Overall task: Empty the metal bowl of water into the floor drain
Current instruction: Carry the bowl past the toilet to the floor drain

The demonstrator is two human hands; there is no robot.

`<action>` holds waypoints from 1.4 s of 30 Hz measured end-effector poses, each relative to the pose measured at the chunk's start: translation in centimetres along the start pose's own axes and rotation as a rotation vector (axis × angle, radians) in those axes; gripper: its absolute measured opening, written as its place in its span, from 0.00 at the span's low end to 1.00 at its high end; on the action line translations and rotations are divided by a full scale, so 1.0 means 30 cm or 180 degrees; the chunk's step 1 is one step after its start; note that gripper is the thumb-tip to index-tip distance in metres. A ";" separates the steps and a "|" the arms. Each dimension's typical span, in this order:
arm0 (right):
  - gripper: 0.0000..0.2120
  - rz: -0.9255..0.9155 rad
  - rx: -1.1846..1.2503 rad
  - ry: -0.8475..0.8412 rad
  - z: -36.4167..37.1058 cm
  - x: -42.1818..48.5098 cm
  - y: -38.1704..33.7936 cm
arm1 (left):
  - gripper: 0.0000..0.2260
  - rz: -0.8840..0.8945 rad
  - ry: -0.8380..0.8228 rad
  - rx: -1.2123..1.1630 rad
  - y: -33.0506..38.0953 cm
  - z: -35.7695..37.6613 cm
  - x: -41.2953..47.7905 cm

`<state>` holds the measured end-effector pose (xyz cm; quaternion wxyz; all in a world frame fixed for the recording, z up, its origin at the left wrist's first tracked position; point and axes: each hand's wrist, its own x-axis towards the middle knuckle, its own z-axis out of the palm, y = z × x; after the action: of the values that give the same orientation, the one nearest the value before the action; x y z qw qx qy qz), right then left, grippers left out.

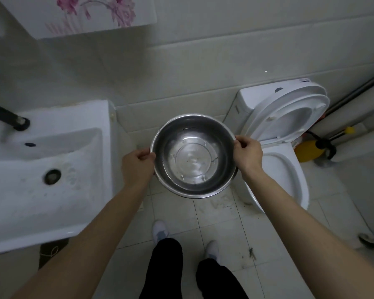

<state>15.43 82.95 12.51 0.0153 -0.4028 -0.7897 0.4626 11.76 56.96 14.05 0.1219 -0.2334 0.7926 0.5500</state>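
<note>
A round metal bowl with clear water in it is held level in front of me, above the tiled floor between the sink and the toilet. My left hand grips its left rim, thumb over the edge. On the opposite side, my right hand holds the right rim the same way. No floor drain shows in this view; the bowl hides the floor beneath it.
A white sink with a black tap stands at the left. A white toilet with its lid up is at the right, with a yellow sprayer bottle beside it. My feet stand on pale, dirty floor tiles.
</note>
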 end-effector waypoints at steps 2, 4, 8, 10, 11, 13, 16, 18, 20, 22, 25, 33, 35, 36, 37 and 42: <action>0.14 0.0015 0.0014 -0.0048 0.037 0.020 0.019 | 0.10 0.0005 0.0010 0.0026 -0.026 0.012 0.025; 0.14 0.0005 0.0006 -0.0037 0.078 0.047 0.036 | 0.12 0.0004 0.0065 0.0040 -0.059 0.033 0.067; 0.14 0.0007 0.0041 0.0003 0.155 0.109 0.082 | 0.10 0.0036 0.0193 0.0049 -0.117 0.085 0.145; 0.14 -0.0014 0.0056 0.0029 0.192 0.147 0.109 | 0.10 0.0028 0.0282 -0.0063 -0.137 0.119 0.177; 0.14 -0.0026 0.0053 0.0043 0.210 0.164 0.124 | 0.11 0.0047 0.0339 -0.0116 -0.153 0.135 0.196; 0.14 -0.0030 0.0034 0.0057 0.248 0.201 0.151 | 0.11 0.0062 0.0429 -0.0187 -0.193 0.170 0.244; 0.14 -0.0012 0.0114 0.0022 0.319 0.265 0.204 | 0.12 0.0155 0.0567 -0.0222 -0.265 0.218 0.322; 0.14 0.0015 0.0117 0.0045 0.369 0.304 0.241 | 0.13 0.0205 0.0622 -0.0218 -0.314 0.253 0.370; 0.14 0.0087 0.0184 0.0085 0.416 0.343 0.283 | 0.07 0.0231 0.0644 -0.0211 -0.369 0.288 0.414; 0.14 0.0145 0.0248 0.0080 0.456 0.380 0.332 | 0.07 0.0212 0.0649 -0.0202 -0.423 0.321 0.452; 0.14 0.0159 0.0234 0.0079 0.512 0.443 0.408 | 0.10 0.0213 0.0622 -0.0149 -0.504 0.375 0.513; 0.14 0.0067 0.0167 0.0088 0.678 0.570 0.633 | 0.06 0.0081 0.0641 -0.0124 -0.747 0.505 0.661; 0.13 0.0060 0.0157 0.0097 0.714 0.595 0.690 | 0.08 0.0020 0.0676 -0.0108 -0.802 0.540 0.693; 0.13 0.0057 0.0170 0.0116 0.731 0.607 0.718 | 0.09 0.0006 0.0683 -0.0089 -0.831 0.555 0.709; 0.13 0.0054 0.0169 0.0132 0.751 0.622 0.748 | 0.10 0.0011 0.0685 -0.0067 -0.867 0.573 0.728; 0.12 0.0124 0.0161 0.0101 0.842 0.676 0.879 | 0.10 0.0013 0.0599 0.0130 -1.005 0.638 0.791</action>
<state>8.11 84.51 -28.58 0.0290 -0.4248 -0.7694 0.4762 5.29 60.50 -28.19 0.0505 -0.2799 0.8121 0.5095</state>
